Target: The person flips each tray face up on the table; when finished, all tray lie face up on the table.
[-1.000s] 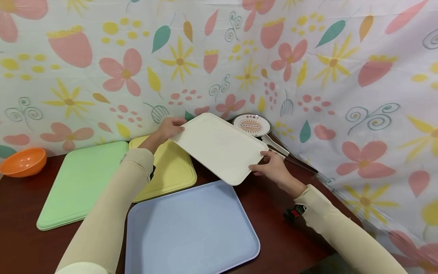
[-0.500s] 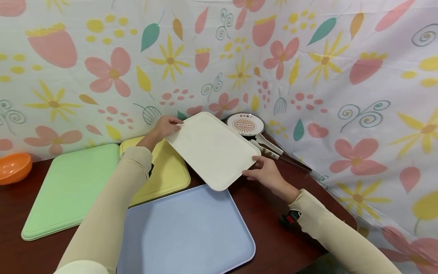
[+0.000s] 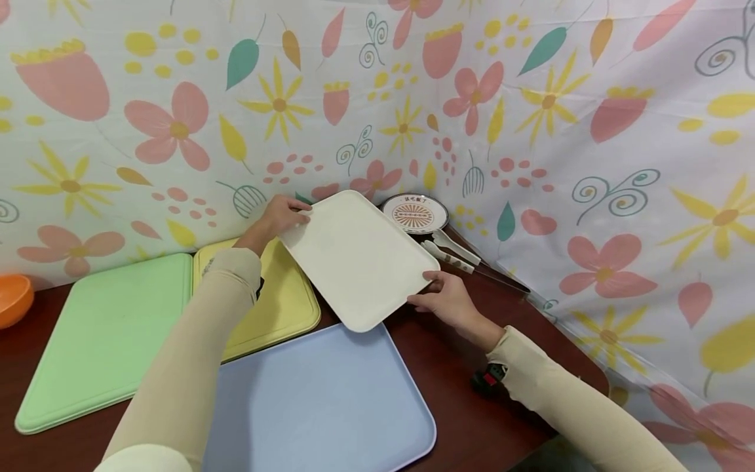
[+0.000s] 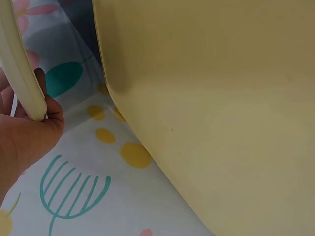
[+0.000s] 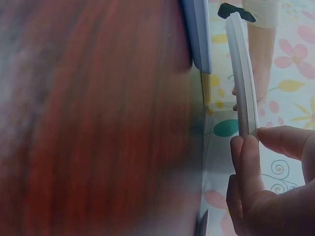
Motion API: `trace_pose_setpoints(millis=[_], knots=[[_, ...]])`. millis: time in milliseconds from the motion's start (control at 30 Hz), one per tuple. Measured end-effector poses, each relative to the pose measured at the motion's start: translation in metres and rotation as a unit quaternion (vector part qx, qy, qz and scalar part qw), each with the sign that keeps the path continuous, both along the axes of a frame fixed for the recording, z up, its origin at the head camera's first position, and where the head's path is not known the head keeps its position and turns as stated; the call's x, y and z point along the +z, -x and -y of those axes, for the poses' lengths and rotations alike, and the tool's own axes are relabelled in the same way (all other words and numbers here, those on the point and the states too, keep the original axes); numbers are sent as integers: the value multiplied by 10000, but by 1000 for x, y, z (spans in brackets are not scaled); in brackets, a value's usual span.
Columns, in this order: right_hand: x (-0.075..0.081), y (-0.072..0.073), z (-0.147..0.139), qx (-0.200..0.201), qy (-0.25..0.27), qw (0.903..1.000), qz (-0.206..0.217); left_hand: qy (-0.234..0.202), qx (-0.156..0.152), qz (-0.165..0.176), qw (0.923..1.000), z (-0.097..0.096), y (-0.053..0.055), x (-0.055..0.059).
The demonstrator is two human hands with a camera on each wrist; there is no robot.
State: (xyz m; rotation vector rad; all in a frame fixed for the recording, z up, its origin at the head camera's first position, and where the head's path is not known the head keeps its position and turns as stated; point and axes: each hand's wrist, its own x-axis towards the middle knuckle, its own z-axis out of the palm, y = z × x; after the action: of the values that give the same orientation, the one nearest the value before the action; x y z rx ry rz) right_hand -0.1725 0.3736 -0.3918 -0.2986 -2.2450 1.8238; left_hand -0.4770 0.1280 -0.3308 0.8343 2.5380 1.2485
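A white rectangular tray [image 3: 360,259] is held tilted above the table, between both hands. My left hand [image 3: 280,219] grips its far left edge; in the left wrist view the fingers and thumb pinch the rim. At the near right edge my right hand [image 3: 451,301] pinches the tray, thumb on one face and fingers on the other, as the right wrist view shows. Below the white tray's near corner lies a blue tray [image 3: 330,400]. A yellow board [image 3: 271,301] lies flat beneath the left forearm and partly behind the white tray.
A green board [image 3: 112,328] lies to the left, with an orange bowl [image 3: 14,300] at the far left. In the back corner are a round patterned plate [image 3: 415,214], white-handled utensils [image 3: 454,246] and a dark blade [image 3: 504,278]. Floral cloth [image 3: 531,131] walls the back and right.
The head view has shifted rightward, so everything slides left in it. Both hands keep hold of the white tray, whose tilt is about the same.
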Motion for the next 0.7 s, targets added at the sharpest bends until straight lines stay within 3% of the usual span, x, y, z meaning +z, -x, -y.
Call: trace_pose_setpoints(millis=[300, 533, 700], knots=[[-3, 6, -3, -204, -129, 9988, 429, 202, -56, 111, 9997, -10, 6, -14], [-4, 6, -5, -219, 114, 9982, 545, 611, -214, 92, 9979, -17, 9, -12], [-6, 9, -6, -195, 293, 9979, 541, 831, -368, -142, 9958, -20, 14, -12]])
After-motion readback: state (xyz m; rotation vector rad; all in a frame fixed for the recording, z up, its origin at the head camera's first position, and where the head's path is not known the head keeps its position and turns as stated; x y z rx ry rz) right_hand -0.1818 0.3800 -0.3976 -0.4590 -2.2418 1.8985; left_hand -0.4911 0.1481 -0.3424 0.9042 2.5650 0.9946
